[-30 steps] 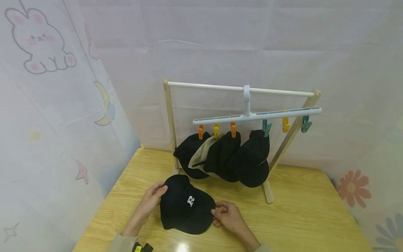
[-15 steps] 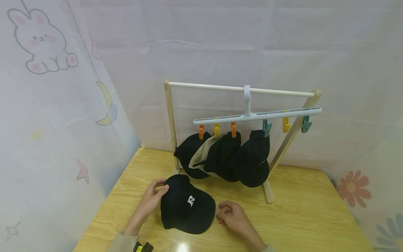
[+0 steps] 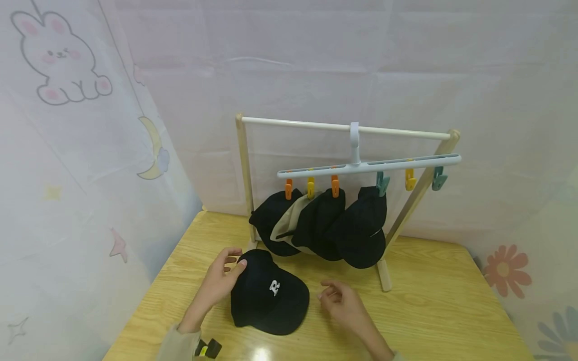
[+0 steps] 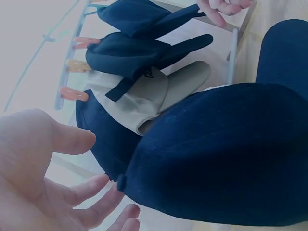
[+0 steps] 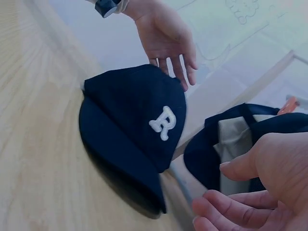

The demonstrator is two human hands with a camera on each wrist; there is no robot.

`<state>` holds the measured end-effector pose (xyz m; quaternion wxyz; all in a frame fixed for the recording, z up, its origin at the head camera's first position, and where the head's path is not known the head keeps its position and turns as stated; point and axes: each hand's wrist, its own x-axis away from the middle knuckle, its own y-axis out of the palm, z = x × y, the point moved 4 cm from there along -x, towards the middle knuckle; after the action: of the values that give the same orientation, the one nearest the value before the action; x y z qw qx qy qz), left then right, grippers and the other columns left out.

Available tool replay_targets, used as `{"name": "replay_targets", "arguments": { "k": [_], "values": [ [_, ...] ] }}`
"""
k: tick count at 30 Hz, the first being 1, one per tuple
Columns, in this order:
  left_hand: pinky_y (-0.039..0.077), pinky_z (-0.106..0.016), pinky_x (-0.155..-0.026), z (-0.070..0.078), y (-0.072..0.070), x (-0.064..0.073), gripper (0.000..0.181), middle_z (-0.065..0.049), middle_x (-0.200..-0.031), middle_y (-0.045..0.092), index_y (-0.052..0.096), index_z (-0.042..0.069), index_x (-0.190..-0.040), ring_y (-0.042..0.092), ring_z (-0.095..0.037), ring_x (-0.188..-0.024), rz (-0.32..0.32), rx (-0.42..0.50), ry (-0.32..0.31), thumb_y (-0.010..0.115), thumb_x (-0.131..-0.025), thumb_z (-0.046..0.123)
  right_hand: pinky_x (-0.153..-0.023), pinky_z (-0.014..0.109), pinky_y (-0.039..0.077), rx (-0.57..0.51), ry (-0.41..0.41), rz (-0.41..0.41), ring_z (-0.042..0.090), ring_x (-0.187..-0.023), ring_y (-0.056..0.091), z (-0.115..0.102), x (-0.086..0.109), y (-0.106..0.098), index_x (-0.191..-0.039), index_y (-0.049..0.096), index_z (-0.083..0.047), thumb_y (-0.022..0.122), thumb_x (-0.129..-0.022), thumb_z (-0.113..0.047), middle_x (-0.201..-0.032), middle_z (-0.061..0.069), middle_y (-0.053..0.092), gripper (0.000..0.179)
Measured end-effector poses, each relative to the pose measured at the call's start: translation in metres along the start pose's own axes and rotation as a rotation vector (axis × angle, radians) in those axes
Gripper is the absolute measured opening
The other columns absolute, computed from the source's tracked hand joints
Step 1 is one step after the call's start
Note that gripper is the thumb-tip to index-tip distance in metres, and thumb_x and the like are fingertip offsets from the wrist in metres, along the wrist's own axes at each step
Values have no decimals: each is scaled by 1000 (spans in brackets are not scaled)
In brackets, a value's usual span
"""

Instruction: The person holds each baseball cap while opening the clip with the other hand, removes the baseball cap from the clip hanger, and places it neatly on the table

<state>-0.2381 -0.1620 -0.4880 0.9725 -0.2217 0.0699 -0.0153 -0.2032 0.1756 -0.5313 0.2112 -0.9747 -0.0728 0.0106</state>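
A black baseball cap [image 3: 259, 296] with a white letter R [image 5: 163, 123] on its front sits on the table, brim toward the right. My left hand [image 3: 220, 278] is at the left of its crown, thumb and fingers spread; in the left wrist view the fingertips are right at the button on top. My right hand [image 3: 341, 303], fingers loosely bent and holding nothing, is to the right of the brim with bare wood between. Behind, several caps hang from clips: black caps [image 3: 365, 228] and a beige-and-black one [image 4: 130, 91] among them.
A pale blue hanger [image 3: 316, 171] with orange, yellow and green clips hangs from the white rod [image 3: 293, 122] of a wooden-legged rack. A yellow clip [image 3: 410, 180] and a green clip [image 3: 438, 179] at its right hold nothing. Printed cloth [image 3: 180, 75] backs the wooden table [image 3: 433, 311].
My right hand has let go of the brim and moved away to the right. My left fingers have loosened and spread at the crown. The cap stays in place.
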Motion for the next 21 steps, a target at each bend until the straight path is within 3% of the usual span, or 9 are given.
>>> {"name": "replay_targets", "arguments": {
  "k": [9,16,21],
  "values": [
    [46,-60,-110,18,-3,-2,38,-14,-140,66,60,5,-140,57,-40,-134,-2,-20,61,68,-107,21,-75,25,60,-11,-51,29,26,-85,74,-25,6,-26,-133,66,4,76,-101,-19,-100,9,74,41],
    [54,-50,-102,37,0,-5,30,-10,-132,72,66,8,-134,68,-30,-122,18,49,163,70,-105,17,-78,24,60,9,-140,107,12,-84,72,-46,11,-41,-128,70,1,77,-100,-15,-99,7,74,33],
    [56,-44,-99,50,5,-5,26,-8,-129,73,68,9,-131,71,-28,-117,2,81,231,69,-106,14,-77,24,61,30,-195,157,11,-85,73,-54,14,-49,-122,73,-3,78,-99,-11,-97,5,73,25]
  ]
}}
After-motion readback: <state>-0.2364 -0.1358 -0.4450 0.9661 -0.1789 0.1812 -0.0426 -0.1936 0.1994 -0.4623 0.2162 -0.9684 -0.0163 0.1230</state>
